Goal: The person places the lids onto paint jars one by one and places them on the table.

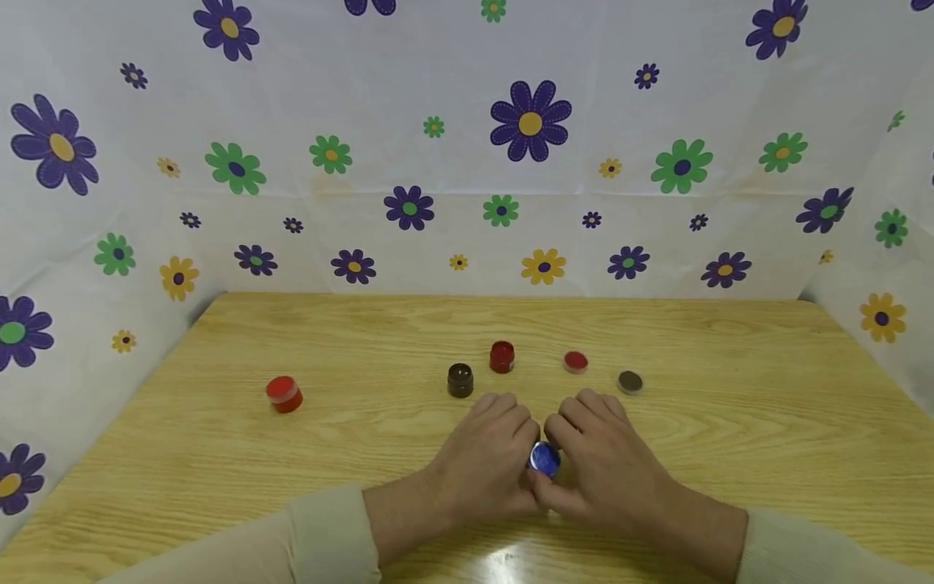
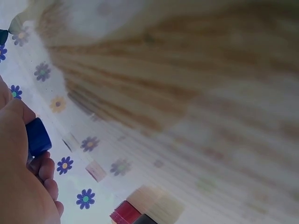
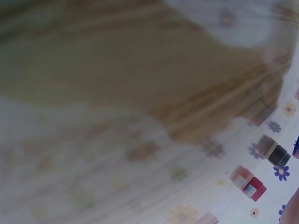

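A small blue paint jar (image 1: 545, 460) is between my two hands, low over the near part of the table. My left hand (image 1: 490, 462) grips it from the left, its fingers curled and partly hiding the jar. From the right, my right hand (image 1: 609, 466) holds the same jar, thumb at its near side and curled fingers at its far side. Only the round blue top shows in the head view. In the left wrist view the jar's blue side (image 2: 39, 136) sticks out past the fingers of a hand (image 2: 23, 177).
Beyond the hands stand a lidless dark paint jar (image 1: 460, 380) and a lidless red one (image 1: 502, 357). A red lid (image 1: 576, 362) and a dark lid (image 1: 631, 382) lie to their right. A lidded red jar (image 1: 284, 394) stands at left. Flowered cloth (image 1: 452, 162) encloses the wooden table (image 1: 365, 324).
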`<state>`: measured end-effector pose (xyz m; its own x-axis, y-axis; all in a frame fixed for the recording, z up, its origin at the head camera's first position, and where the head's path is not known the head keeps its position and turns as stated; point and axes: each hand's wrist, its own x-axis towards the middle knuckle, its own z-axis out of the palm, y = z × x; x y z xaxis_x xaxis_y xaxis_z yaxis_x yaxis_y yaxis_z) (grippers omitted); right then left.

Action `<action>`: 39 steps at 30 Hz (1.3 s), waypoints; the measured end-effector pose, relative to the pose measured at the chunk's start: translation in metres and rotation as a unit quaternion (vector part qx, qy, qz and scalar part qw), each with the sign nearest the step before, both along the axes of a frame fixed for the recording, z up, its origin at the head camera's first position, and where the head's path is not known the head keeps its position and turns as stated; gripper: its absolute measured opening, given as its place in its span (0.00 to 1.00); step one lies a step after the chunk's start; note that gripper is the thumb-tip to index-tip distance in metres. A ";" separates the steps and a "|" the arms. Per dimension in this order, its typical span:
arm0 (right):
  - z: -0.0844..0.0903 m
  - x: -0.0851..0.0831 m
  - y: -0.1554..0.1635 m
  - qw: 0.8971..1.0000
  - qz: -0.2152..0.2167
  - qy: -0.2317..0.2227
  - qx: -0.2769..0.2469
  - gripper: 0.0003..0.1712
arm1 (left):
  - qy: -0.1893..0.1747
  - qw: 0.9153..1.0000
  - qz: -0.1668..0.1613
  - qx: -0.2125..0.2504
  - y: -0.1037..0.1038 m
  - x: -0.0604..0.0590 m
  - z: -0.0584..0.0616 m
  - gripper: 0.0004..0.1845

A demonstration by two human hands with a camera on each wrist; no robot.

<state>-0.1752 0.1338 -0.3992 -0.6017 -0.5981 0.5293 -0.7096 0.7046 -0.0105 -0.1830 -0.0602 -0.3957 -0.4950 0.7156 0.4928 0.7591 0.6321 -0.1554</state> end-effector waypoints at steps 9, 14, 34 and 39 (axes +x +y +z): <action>0.000 0.000 0.001 1.000 0.005 0.003 -0.004 0.22 | 0.003 1.000 -0.011 -0.001 0.001 0.001 0.000 0.19; 0.001 0.001 0.001 1.000 0.003 -0.009 -0.014 0.22 | -0.016 1.000 0.013 -0.019 -0.001 0.002 0.001 0.21; 0.003 0.002 0.000 0.999 0.015 -0.014 -0.032 0.16 | -0.023 0.999 0.016 -0.022 0.000 0.001 0.001 0.22; 0.003 0.002 0.000 0.999 0.009 -0.023 -0.026 0.16 | -0.021 1.000 0.011 -0.019 0.000 0.001 0.001 0.21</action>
